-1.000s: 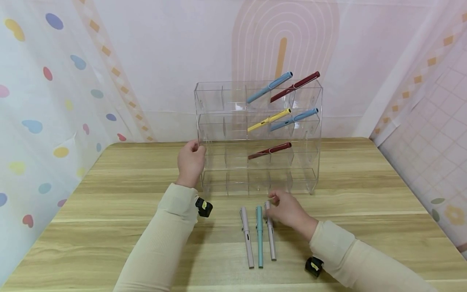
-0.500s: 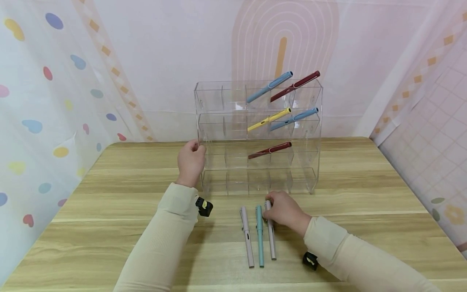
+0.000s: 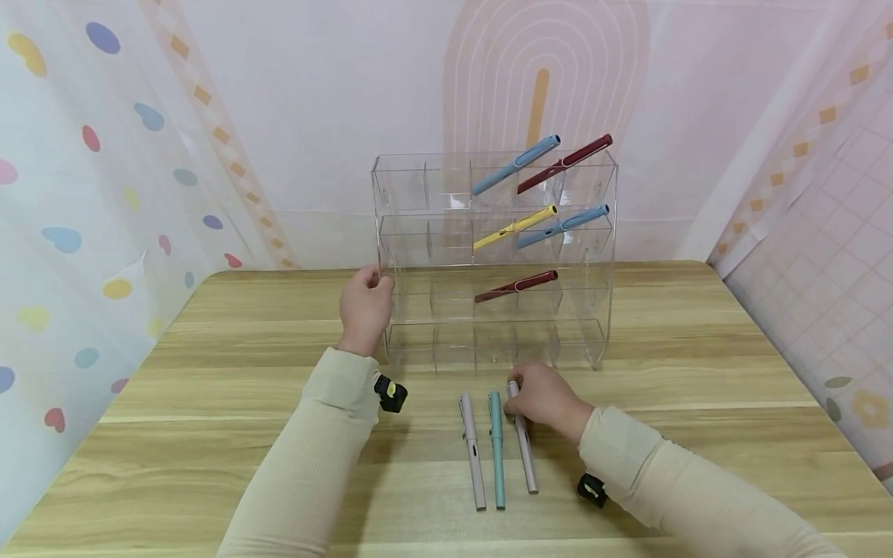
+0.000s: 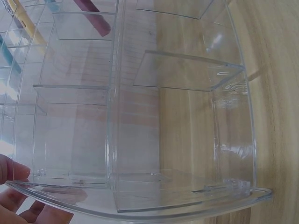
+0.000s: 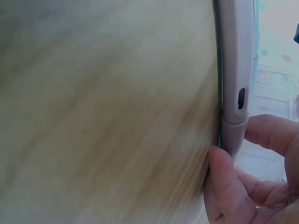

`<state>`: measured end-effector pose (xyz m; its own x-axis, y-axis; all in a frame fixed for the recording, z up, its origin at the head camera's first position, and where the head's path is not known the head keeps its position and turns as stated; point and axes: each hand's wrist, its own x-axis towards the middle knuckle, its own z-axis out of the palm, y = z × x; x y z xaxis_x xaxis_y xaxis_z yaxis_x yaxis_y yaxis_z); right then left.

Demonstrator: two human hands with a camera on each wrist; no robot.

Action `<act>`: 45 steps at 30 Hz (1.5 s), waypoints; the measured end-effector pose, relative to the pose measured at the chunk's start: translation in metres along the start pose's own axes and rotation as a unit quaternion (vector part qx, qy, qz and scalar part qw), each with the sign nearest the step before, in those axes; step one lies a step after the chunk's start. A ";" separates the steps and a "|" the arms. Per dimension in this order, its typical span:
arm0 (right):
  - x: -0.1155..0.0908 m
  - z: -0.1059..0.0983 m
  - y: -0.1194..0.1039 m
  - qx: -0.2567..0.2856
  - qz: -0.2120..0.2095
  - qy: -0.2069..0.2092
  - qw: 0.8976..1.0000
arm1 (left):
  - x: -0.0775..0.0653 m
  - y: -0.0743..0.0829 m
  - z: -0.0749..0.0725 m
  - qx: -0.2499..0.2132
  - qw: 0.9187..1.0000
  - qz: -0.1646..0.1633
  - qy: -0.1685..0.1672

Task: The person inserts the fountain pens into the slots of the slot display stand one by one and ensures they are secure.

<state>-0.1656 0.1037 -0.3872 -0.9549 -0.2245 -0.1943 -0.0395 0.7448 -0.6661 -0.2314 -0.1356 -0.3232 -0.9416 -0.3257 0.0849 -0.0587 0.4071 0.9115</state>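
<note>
My left hand [image 3: 366,310] grips the left side panel of a clear acrylic pen rack [image 3: 452,335]; in the left wrist view the thumb [image 4: 14,169] is on one face and fingers on the other. My right hand [image 3: 547,399] pinches a pale mauve pen [image 3: 526,457] near its cap end, as the right wrist view shows with the pen's barrel [image 5: 237,56] between thumb and fingers. Left of it on the table lie a teal pen [image 3: 498,453] and another pale mauve pen [image 3: 473,453], side by side.
The rack's upper tiers hold two blue pens, one a blue pen [image 3: 516,164], a dark red pen [image 3: 565,164] and a yellow pen [image 3: 515,227]. Another dark red pen [image 3: 516,287] leans in the third tier. Patterned cloth [image 3: 335,93] surrounds the wooden table [image 3: 698,372].
My right hand has closed its fingers on the right-hand mauve pen, whose lower end has swung slightly right. The left hand keeps its place on the rack.
</note>
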 end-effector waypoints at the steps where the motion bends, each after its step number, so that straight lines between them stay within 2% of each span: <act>1: 0.000 0.000 0.000 0.006 0.005 -0.002 1.000 | 0.000 0.000 0.000 0.001 1.000 0.000 0.000; 8: 0.001 -0.003 0.004 0.064 0.028 -0.010 0.998 | 0.001 0.000 0.001 0.009 1.000 0.004 0.000; 15: -0.001 -0.009 0.008 0.120 0.030 -0.006 0.992 | 0.000 -0.001 0.000 0.004 1.000 0.006 0.000; 23: -0.007 -0.026 0.008 0.173 0.025 0.013 0.985 | 0.001 -0.002 0.000 0.006 1.000 0.004 0.003; 34: -0.017 -0.057 0.006 0.267 0.026 0.052 0.962 | 0.001 -0.001 0.000 0.002 1.000 0.001 0.004; 38: -0.020 -0.069 0.006 0.291 0.020 0.079 0.953 | 0.000 0.000 0.000 0.004 1.000 0.003 0.005; 45: -0.025 -0.090 0.009 0.340 0.001 0.139 0.930 | 0.002 0.000 0.001 0.005 1.000 0.000 0.004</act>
<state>-0.1683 0.1723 -0.3237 -0.9976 0.0181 -0.0662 0.0682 0.1552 -0.9855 -0.2335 -0.1357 -0.3236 -0.9388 -0.3330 0.0885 -0.0617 0.4153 0.9076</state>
